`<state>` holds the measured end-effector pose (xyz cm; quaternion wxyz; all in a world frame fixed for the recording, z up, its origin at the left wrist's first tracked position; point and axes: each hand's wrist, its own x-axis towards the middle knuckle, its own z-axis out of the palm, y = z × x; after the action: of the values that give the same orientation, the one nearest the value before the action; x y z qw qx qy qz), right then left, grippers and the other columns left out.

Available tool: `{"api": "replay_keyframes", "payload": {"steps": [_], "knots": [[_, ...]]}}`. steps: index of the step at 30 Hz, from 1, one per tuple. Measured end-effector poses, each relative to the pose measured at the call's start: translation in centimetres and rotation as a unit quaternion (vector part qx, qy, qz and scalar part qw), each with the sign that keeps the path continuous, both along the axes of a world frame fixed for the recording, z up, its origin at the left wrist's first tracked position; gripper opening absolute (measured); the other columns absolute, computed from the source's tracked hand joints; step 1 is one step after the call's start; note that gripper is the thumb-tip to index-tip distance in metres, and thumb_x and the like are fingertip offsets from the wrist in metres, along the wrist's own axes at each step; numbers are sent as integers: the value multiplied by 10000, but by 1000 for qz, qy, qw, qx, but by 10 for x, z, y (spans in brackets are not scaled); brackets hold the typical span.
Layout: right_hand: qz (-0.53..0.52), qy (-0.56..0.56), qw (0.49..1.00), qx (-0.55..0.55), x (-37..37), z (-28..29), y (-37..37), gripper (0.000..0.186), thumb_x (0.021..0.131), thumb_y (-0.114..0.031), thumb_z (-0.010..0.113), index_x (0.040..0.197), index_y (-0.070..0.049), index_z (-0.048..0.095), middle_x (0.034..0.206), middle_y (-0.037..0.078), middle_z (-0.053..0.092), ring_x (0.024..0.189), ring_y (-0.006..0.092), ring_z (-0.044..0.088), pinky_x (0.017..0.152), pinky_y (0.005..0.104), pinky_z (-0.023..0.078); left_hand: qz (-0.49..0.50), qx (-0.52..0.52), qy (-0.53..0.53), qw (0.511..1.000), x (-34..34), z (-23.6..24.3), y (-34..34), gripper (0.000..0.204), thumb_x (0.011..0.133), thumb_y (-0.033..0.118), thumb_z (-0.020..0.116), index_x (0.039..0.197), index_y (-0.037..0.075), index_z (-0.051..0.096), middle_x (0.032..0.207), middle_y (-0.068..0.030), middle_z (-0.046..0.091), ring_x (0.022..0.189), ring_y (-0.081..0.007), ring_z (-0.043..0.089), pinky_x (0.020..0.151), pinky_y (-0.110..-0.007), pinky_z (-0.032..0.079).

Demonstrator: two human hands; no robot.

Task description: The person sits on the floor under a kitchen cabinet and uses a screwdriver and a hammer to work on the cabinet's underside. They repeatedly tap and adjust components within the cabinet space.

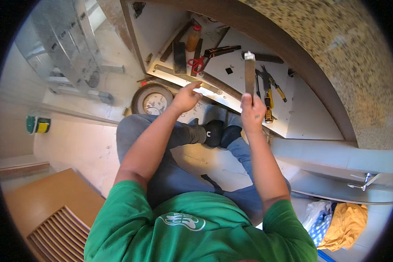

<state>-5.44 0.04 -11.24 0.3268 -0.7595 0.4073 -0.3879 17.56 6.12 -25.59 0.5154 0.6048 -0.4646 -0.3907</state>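
My right hand [253, 112] grips the lower end of a flat brownish strip [249, 77], held upright with the thumb along it. A small white blob [249, 55] sits on the strip's top end. My left hand [187, 98] is empty, its fingers reaching toward the front edge of the low cabinet [214, 89]. On the cabinet floor lie red-handled scissors [196, 65], a black-and-orange tool [220, 51] and several dark strips. Beside the right hand are pliers [276, 88] and a yellow-and-black screwdriver [268, 114]. Behind the scissors stands a red-capped bottle [194, 39] of amber liquid.
A granite countertop [327, 48] overhangs the cabinet. Left of my knees sits a round pan-like container [137, 100]. An aluminium ladder [67, 43] stands far left, near a green bucket [32, 124]. A slatted wooden piece [59, 231] is lower left; yellow cloth [346, 225] lies lower right.
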Motion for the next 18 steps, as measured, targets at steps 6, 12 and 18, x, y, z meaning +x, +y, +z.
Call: {"api": "replay_keyframes", "payload": {"steps": [6,12,18], "knots": [[-26,-92,995,-35,45,14,-41,564,998,-492,516,710,-8,548,648,35,537,641,128,510,612,279,413,43,98,-29,994,21,-4,-5,461,900,256,663,1277,3,580,1130,-183,685,978,-267,674,853,-360,527],[-78,-55,990,-99,39,14,-44,577,1007,-502,487,729,-5,579,685,54,585,672,138,551,642,277,437,11,109,-36,993,18,7,-1,467,898,300,655,1228,-27,604,1094,-205,694,952,-311,695,844,-386,535],[-109,-26,989,-98,25,9,-51,640,1013,-557,418,736,0,566,673,64,580,659,143,538,642,269,420,6,103,-29,994,19,8,0,457,901,283,668,1252,0,595,1060,-148,707,832,-233,678,771,-351,537]]}}
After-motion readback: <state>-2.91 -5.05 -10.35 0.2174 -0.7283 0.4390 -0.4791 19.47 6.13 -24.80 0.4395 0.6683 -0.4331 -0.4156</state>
